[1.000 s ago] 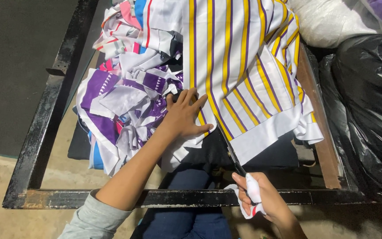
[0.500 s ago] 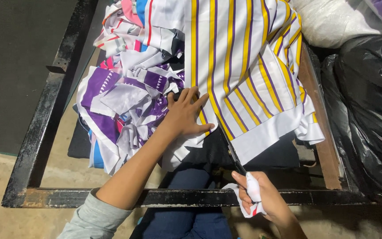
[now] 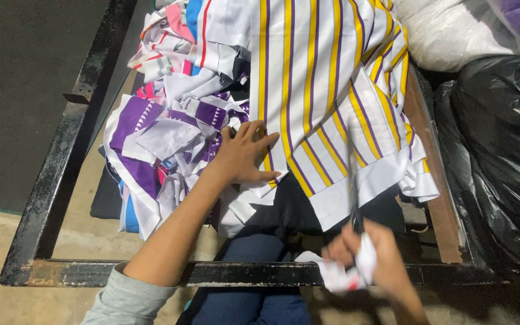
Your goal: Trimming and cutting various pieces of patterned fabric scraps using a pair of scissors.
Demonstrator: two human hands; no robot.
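A white cloth with yellow and purple stripes hangs over a black metal frame. My left hand lies flat on its lower left edge, fingers spread, gripping nothing. My right hand, blurred, is closed on the white-wrapped handle of scissors. Their thin dark blade points up into the hem of the striped cloth. A heap of purple, white and pink cloth scraps lies just left of my left hand.
A black plastic bag fills the right side, with a white bag above it. A brown wooden rail borders the cloth on the right. Dark floor lies to the left, sandy ground in front, and my blue-trousered legs are below.
My right hand has shifted right and slightly up, bringing the scissor blade into the striped cloth's hem. My left hand stays flat in the same place.
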